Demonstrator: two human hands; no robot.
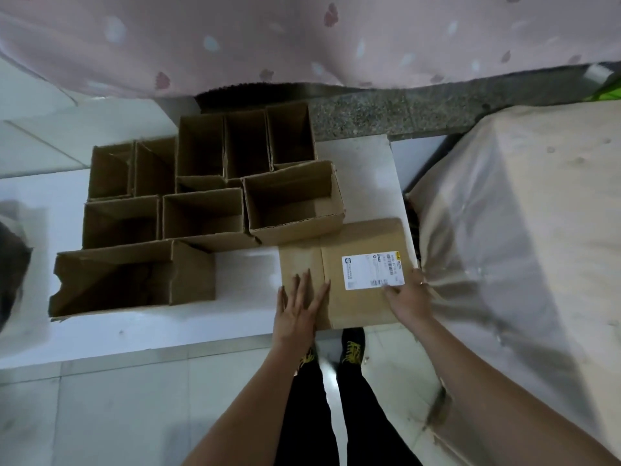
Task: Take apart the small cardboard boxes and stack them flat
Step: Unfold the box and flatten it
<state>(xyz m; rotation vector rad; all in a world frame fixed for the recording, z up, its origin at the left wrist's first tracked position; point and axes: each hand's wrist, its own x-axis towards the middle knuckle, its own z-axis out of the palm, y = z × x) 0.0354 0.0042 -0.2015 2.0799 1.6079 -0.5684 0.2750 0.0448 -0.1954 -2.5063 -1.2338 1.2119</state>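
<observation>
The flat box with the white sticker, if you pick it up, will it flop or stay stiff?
The flattened box would probably stay fairly stiff, being cardboard, yet likely bend along the crease running beside the left hand. It looks thin and empty, so probably light. Lying flat under both palms, the right hand at its edge, it should slide rather than tip.

Pale tiled floor (117, 415), glossy, with faint grout lines. Low white desk (235, 317) set across it. Above, pink cloth (235, 38) patterned with white and dark pink spots, draped down over the upper edge. Beneath its hem, a speckled grey stone ledge (386, 109). At right, a bulky shape wrapped in translucent plastic sheeting (504, 213), creased and shiny. Dim, even indoor light.
</observation>
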